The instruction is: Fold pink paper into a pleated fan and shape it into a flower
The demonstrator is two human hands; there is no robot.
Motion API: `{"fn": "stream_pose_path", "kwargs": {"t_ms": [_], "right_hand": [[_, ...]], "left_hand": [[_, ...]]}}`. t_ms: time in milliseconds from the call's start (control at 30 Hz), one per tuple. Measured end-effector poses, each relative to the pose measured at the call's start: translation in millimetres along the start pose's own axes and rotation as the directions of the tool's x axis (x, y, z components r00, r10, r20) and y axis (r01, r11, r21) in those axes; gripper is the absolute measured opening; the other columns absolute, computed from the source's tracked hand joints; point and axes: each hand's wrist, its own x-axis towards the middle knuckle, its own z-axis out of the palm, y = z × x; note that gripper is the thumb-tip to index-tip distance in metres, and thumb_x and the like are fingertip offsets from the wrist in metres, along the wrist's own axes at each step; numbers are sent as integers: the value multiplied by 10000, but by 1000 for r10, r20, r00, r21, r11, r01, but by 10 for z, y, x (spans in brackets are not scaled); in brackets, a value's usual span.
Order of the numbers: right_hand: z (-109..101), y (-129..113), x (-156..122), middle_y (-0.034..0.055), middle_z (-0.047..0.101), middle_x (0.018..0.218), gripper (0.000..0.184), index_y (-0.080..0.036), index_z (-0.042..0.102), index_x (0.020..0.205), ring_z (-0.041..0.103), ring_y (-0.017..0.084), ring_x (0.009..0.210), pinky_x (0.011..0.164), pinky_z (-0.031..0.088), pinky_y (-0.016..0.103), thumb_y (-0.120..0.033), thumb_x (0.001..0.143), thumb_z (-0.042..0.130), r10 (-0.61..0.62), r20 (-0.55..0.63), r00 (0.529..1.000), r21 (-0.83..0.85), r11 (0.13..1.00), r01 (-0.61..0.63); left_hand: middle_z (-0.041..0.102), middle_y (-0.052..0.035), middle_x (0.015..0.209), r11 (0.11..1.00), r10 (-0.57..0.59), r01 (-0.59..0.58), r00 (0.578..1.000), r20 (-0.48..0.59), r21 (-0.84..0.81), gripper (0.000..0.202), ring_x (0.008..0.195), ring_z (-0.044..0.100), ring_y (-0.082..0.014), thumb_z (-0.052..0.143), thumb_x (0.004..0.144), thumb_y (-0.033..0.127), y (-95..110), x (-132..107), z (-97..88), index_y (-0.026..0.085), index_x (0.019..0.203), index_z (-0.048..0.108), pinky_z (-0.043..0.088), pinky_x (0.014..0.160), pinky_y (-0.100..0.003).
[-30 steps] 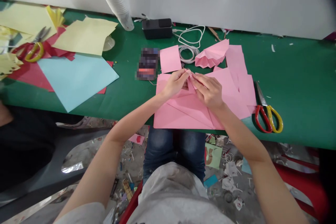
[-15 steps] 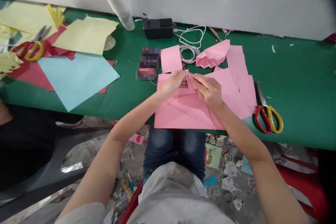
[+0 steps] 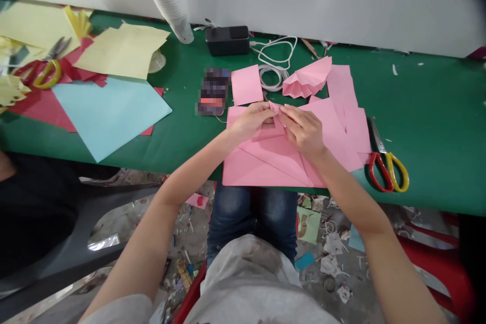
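We list, L to R: 1 sq. pink paper (image 3: 246,85), flat, unpleated; L hand (image 3: 252,120), pinching small pink pc. (image 3: 280,126) above pink sheets (image 3: 266,172), folding unfinished, we judge; R hand (image 3: 307,130), fingers close tog., pinching same; 1 pink fan (image 3: 308,78), pleats done; scissors (image 3: 386,159), unused.
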Motion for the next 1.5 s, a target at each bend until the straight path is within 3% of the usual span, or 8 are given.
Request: {"fn": "stream_pose_path", "kwargs": {"t_ms": [133, 233, 567, 667, 767, 933, 1200, 1500], "right_hand": [[45, 12, -32, 18, 707, 1119, 233, -277, 671, 1071, 634, 181, 1091, 847, 519, 352, -195, 913, 521, -27, -84, 996, 17, 999, 28], [72, 23, -55, 12, 708, 1109, 229, -305, 670, 1068, 636, 197, 1090, 844, 519, 373, -211, 904, 542, 7, -70, 998, 51, 999, -3], [38, -13, -21, 31, 731, 1031, 176, -251, 687, 963, 665, 195, 1031, 828, 552, 369, -226, 907, 522, 41, -92, 995, 68, 997, -35], [29, -27, -4, 30, 738, 997, 161, -239, 670, 891, 682, 187, 989, 790, 559, 355, -211, 903, 512, 52, -177, 983, 86, 996, -38], [39, -12, 2, 27, 742, 963, 151, -242, 655, 831, 692, 195, 959, 775, 558, 362, -211, 891, 519, 106, -212, 972, 89, 992, -88], [51, 43, -11, 14, 733, 997, 153, -264, 671, 900, 678, 209, 996, 821, 539, 393, -188, 868, 542, 143, -172, 975, 136, 983, -120], [35, 59, 1, 12, 704, 1096, 266, -297, 676, 1048, 628, 210, 1097, 901, 516, 410, -162, 870, 531, 106, -73, 992, 172, 981, -92], [4, 32, 28, 45, 700, 1100, 266, -256, 686, 1058, 625, 211, 1084, 919, 525, 413, -186, 886, 496, 119, -30, 992, 241, 964, -109]], "left_hand": [[643, 12, 676, 1000, 19, -19, 1000, -17, 7, 101, 613, 614, -58, 545, 841, 115, -2, -17, 16, 120, 758, 602, 509, 731, -235], [645, 12, 673, 999, 32, -31, 999, -29, 26, 126, 612, 612, -54, 526, 849, 103, -9, -16, 16, 120, 751, 603, 506, 735, -231], [656, 4, 704, 998, 33, -33, 999, 0, 60, 69, 652, 620, -55, 605, 823, 184, -33, 22, -40, 122, 793, 614, 505, 733, -216], [662, 9, 778, 999, 40, -39, 999, 33, -20, 75, 704, 634, -63, 643, 803, 194, -82, 6, -18, 145, 856, 623, 513, 742, -222], [650, 35, 779, 986, -14, 27, 996, 83, -165, 116, 685, 632, -59, 654, 795, 174, -170, -4, 30, 180, 907, 629, 524, 745, -229], [629, 25, 706, 974, -52, 67, 996, 72, -219, 60, 662, 635, -64, 614, 838, 208, -245, -4, 66, 154, 814, 621, 537, 767, -241], [637, 4, 700, 985, -50, 52, 999, 13, -163, 97, 661, 634, -85, 569, 862, 195, -130, -17, 47, 137, 790, 598, 545, 828, -327], [639, -3, 695, 997, 0, 2, 1000, 23, -76, 123, 673, 623, -82, 545, 854, 154, -133, -17, 44, 121, 748, 597, 524, 803, -282]]}}
